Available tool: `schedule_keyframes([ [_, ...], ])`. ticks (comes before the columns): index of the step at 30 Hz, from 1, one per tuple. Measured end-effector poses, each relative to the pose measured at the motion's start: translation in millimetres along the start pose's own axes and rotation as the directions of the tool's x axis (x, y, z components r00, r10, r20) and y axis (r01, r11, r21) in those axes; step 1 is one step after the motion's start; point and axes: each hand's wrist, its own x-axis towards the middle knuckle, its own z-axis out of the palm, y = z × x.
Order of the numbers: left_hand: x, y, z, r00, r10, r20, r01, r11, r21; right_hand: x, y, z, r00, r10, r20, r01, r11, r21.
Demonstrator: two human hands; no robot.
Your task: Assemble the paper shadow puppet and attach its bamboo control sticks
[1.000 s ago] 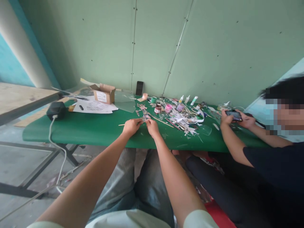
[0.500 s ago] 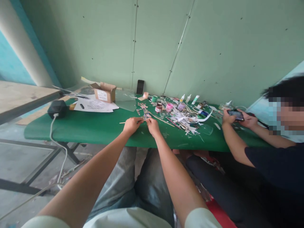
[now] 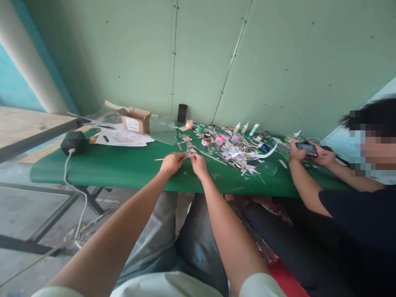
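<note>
We see a small patterned piece (image 3: 189, 149) lying on the green table (image 3: 117, 167), in front of the person and just beyond the fingertips, its near end between the two hands. It looks thin, flat and jagged in outline; we judge it light, with little grip needed, and likely to bend or tear at its narrow parts. We would take hold by the broader middle, pressing gently, and spare the loose-looking tips.

The left hand (image 3: 171, 163) comes in from the left, palm down, its fingers bunched and curled towards the piece's near end. The right hand (image 3: 199, 164) faces it, fingers likewise drawn together, thumb side inward. Both reach the piece, but we cannot tell whether they pinch it or only rest on it. A thin stick (image 3: 159, 159) shows beyond the left hand's outer side; whether that hand grips it, we cannot tell. The left forearm (image 3: 123, 218) and the right forearm (image 3: 229, 222) reach out low and converge at the hands.

Farther out we see a dark red jar (image 3: 206, 140), a pink jar (image 3: 220, 140) and paper scraps (image 3: 244, 156) to the right, a cardboard box (image 3: 137, 122) to the left, and a co-worker's hands (image 3: 298, 153) holding a phone (image 3: 307, 149).
</note>
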Motion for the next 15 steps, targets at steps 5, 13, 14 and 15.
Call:
schedule_keyframes([
  [5,-0.3,0.3,-0.7,1.000,0.010,0.015,-0.010,1.000,0.002,-0.4,-0.8,-0.5,1.000,-0.005,0.002,0.005,1.000,-0.005],
  [13,-0.9,5.0,-1.5,0.999,-0.028,0.043,0.026,0.998,0.052,-1.3,-1.4,-1.1,1.000,-0.004,0.000,0.004,1.000,-0.013],
  [14,-0.8,5.3,-1.5,0.998,-0.033,0.044,0.030,0.998,0.058,-1.4,-1.5,-1.1,1.000,-0.003,-0.001,0.003,1.000,-0.014],
  [15,-0.7,5.4,-1.4,0.998,-0.036,0.045,0.033,0.997,0.063,-1.5,-1.7,-1.1,1.000,-0.003,-0.003,0.003,1.000,-0.016],
])
